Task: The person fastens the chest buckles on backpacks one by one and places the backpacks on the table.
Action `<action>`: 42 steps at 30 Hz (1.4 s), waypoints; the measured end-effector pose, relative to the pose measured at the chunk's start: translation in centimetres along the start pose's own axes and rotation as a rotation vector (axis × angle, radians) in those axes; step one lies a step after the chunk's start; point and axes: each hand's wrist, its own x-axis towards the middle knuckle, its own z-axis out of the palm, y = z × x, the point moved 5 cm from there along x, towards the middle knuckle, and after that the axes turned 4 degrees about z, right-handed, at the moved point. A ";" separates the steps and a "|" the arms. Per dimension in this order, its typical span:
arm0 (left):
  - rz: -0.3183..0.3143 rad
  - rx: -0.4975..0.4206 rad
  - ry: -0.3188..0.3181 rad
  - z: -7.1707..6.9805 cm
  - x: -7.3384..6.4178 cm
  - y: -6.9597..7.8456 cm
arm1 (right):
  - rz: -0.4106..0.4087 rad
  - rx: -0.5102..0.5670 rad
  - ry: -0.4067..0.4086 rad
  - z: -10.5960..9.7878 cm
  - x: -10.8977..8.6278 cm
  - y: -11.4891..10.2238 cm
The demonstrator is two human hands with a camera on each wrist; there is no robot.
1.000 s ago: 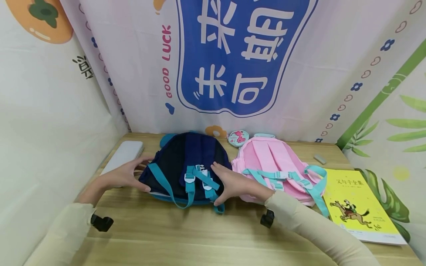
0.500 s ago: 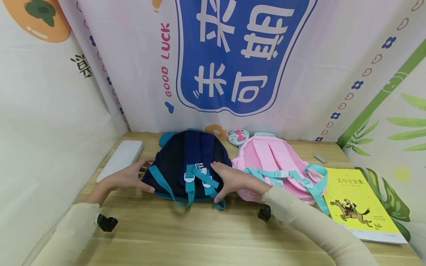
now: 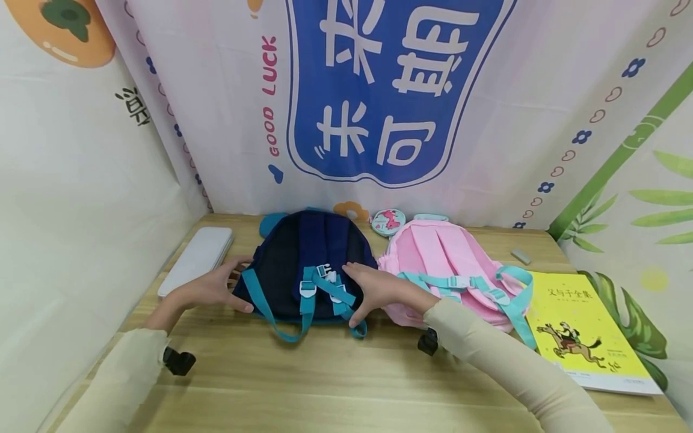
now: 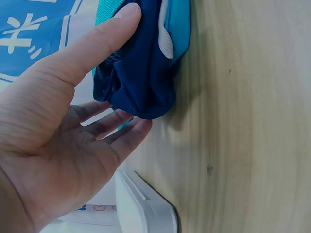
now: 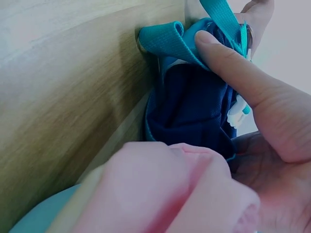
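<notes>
A navy and black backpack [image 3: 281,264] with teal straps lies back panel up on the wooden table. My left hand [image 3: 208,288] holds its left side; in the left wrist view the thumb lies over the bag's edge and the fingers [image 4: 131,138] touch the end of it. My right hand [image 3: 379,291] grips the right side, with the thumb [image 5: 228,63] near a teal strap loop [image 5: 163,41] and the other fingers partly hidden behind the bag. White buckles [image 3: 307,290] lie on the straps between the hands.
A pink backpack [image 3: 428,252] lies right beside the navy one, under my right forearm. Farther right is a yellow book [image 3: 579,319], with a small grey block [image 3: 521,257] behind it. A white case [image 3: 197,255] sits at left; a round pouch [image 3: 388,222] rests by the back curtain.
The navy backpack has shifted slightly away toward the back curtain, and its pale lower edge has dropped from sight. Both hands have moved with it, the left a little rightward.
</notes>
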 end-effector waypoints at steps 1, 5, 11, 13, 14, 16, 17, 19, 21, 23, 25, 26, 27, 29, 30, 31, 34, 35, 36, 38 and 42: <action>0.001 0.017 0.003 -0.1 0.0 0.1 | 0.000 -0.002 -0.001 0.0 0.0 0.0; -0.002 0.106 0.034 -0.6 0.1 0.7 | -0.006 -0.009 -0.002 -0.1 0.0 0.0; 0.029 0.137 0.098 -1.7 0.4 2.8 | -0.013 -0.016 -0.009 -0.2 0.0 0.0; 0.039 0.126 0.123 -1.8 0.7 3.9 | -0.013 -0.019 -0.012 -0.1 0.0 0.0; 0.044 0.123 0.135 -1.9 0.9 4.5 | -0.013 -0.020 -0.011 -0.1 0.0 0.0; 0.059 0.126 0.159 -1.8 1.5 5.9 | -0.013 -0.020 -0.011 -0.1 0.0 0.0; 0.072 0.128 0.168 -1.7 1.8 6.6 | -0.013 -0.020 -0.012 -0.1 0.0 0.1; 0.099 0.145 0.185 -1.4 2.5 8.0 | -0.015 -0.021 -0.013 -0.1 0.0 0.1; 0.134 0.163 0.200 -1.0 3.3 9.2 | -0.015 -0.023 -0.016 -0.1 0.0 0.1; 0.175 0.187 0.217 -0.5 4.2 10.1 | -0.014 -0.026 -0.015 -0.1 0.1 0.2; 0.207 0.201 0.223 0.3 5.1 10.9 | -0.010 -0.024 -0.016 -0.1 0.2 0.2; 0.216 0.206 0.222 0.6 5.6 11.2 | -0.009 -0.023 -0.016 -0.1 0.2 0.2; 0.223 0.210 0.221 1.0 6.0 11.4 | -0.008 -0.019 -0.016 -0.1 0.2 0.2; 0.233 0.210 0.214 1.7 6.9 11.8 | -0.006 -0.014 -0.022 -0.2 0.2 0.1; 0.231 0.217 0.212 2.1 7.3 11.9 | -0.005 -0.010 -0.024 -0.2 0.2 0.0; 0.228 0.227 0.211 2.5 7.7 12.0 | -0.004 -0.009 -0.026 -0.3 0.2 0.0; 0.208 0.252 0.208 3.4 8.8 12.0 | -0.001 -0.012 -0.028 -0.3 0.1 -0.1; 0.198 0.259 0.207 3.6 9.1 12.0 | -0.001 -0.014 -0.028 -0.4 0.1 -0.1; 0.191 0.264 0.204 3.9 9.4 12.0 | -0.001 -0.017 -0.027 -0.4 0.1 -0.1; 0.179 0.265 0.197 4.3 9.9 11.9 | -0.004 -0.022 -0.024 -0.4 0.1 -0.1; 0.163 0.270 0.175 5.1 10.3 11.8 | -0.007 -0.023 -0.022 -0.4 0.1 0.0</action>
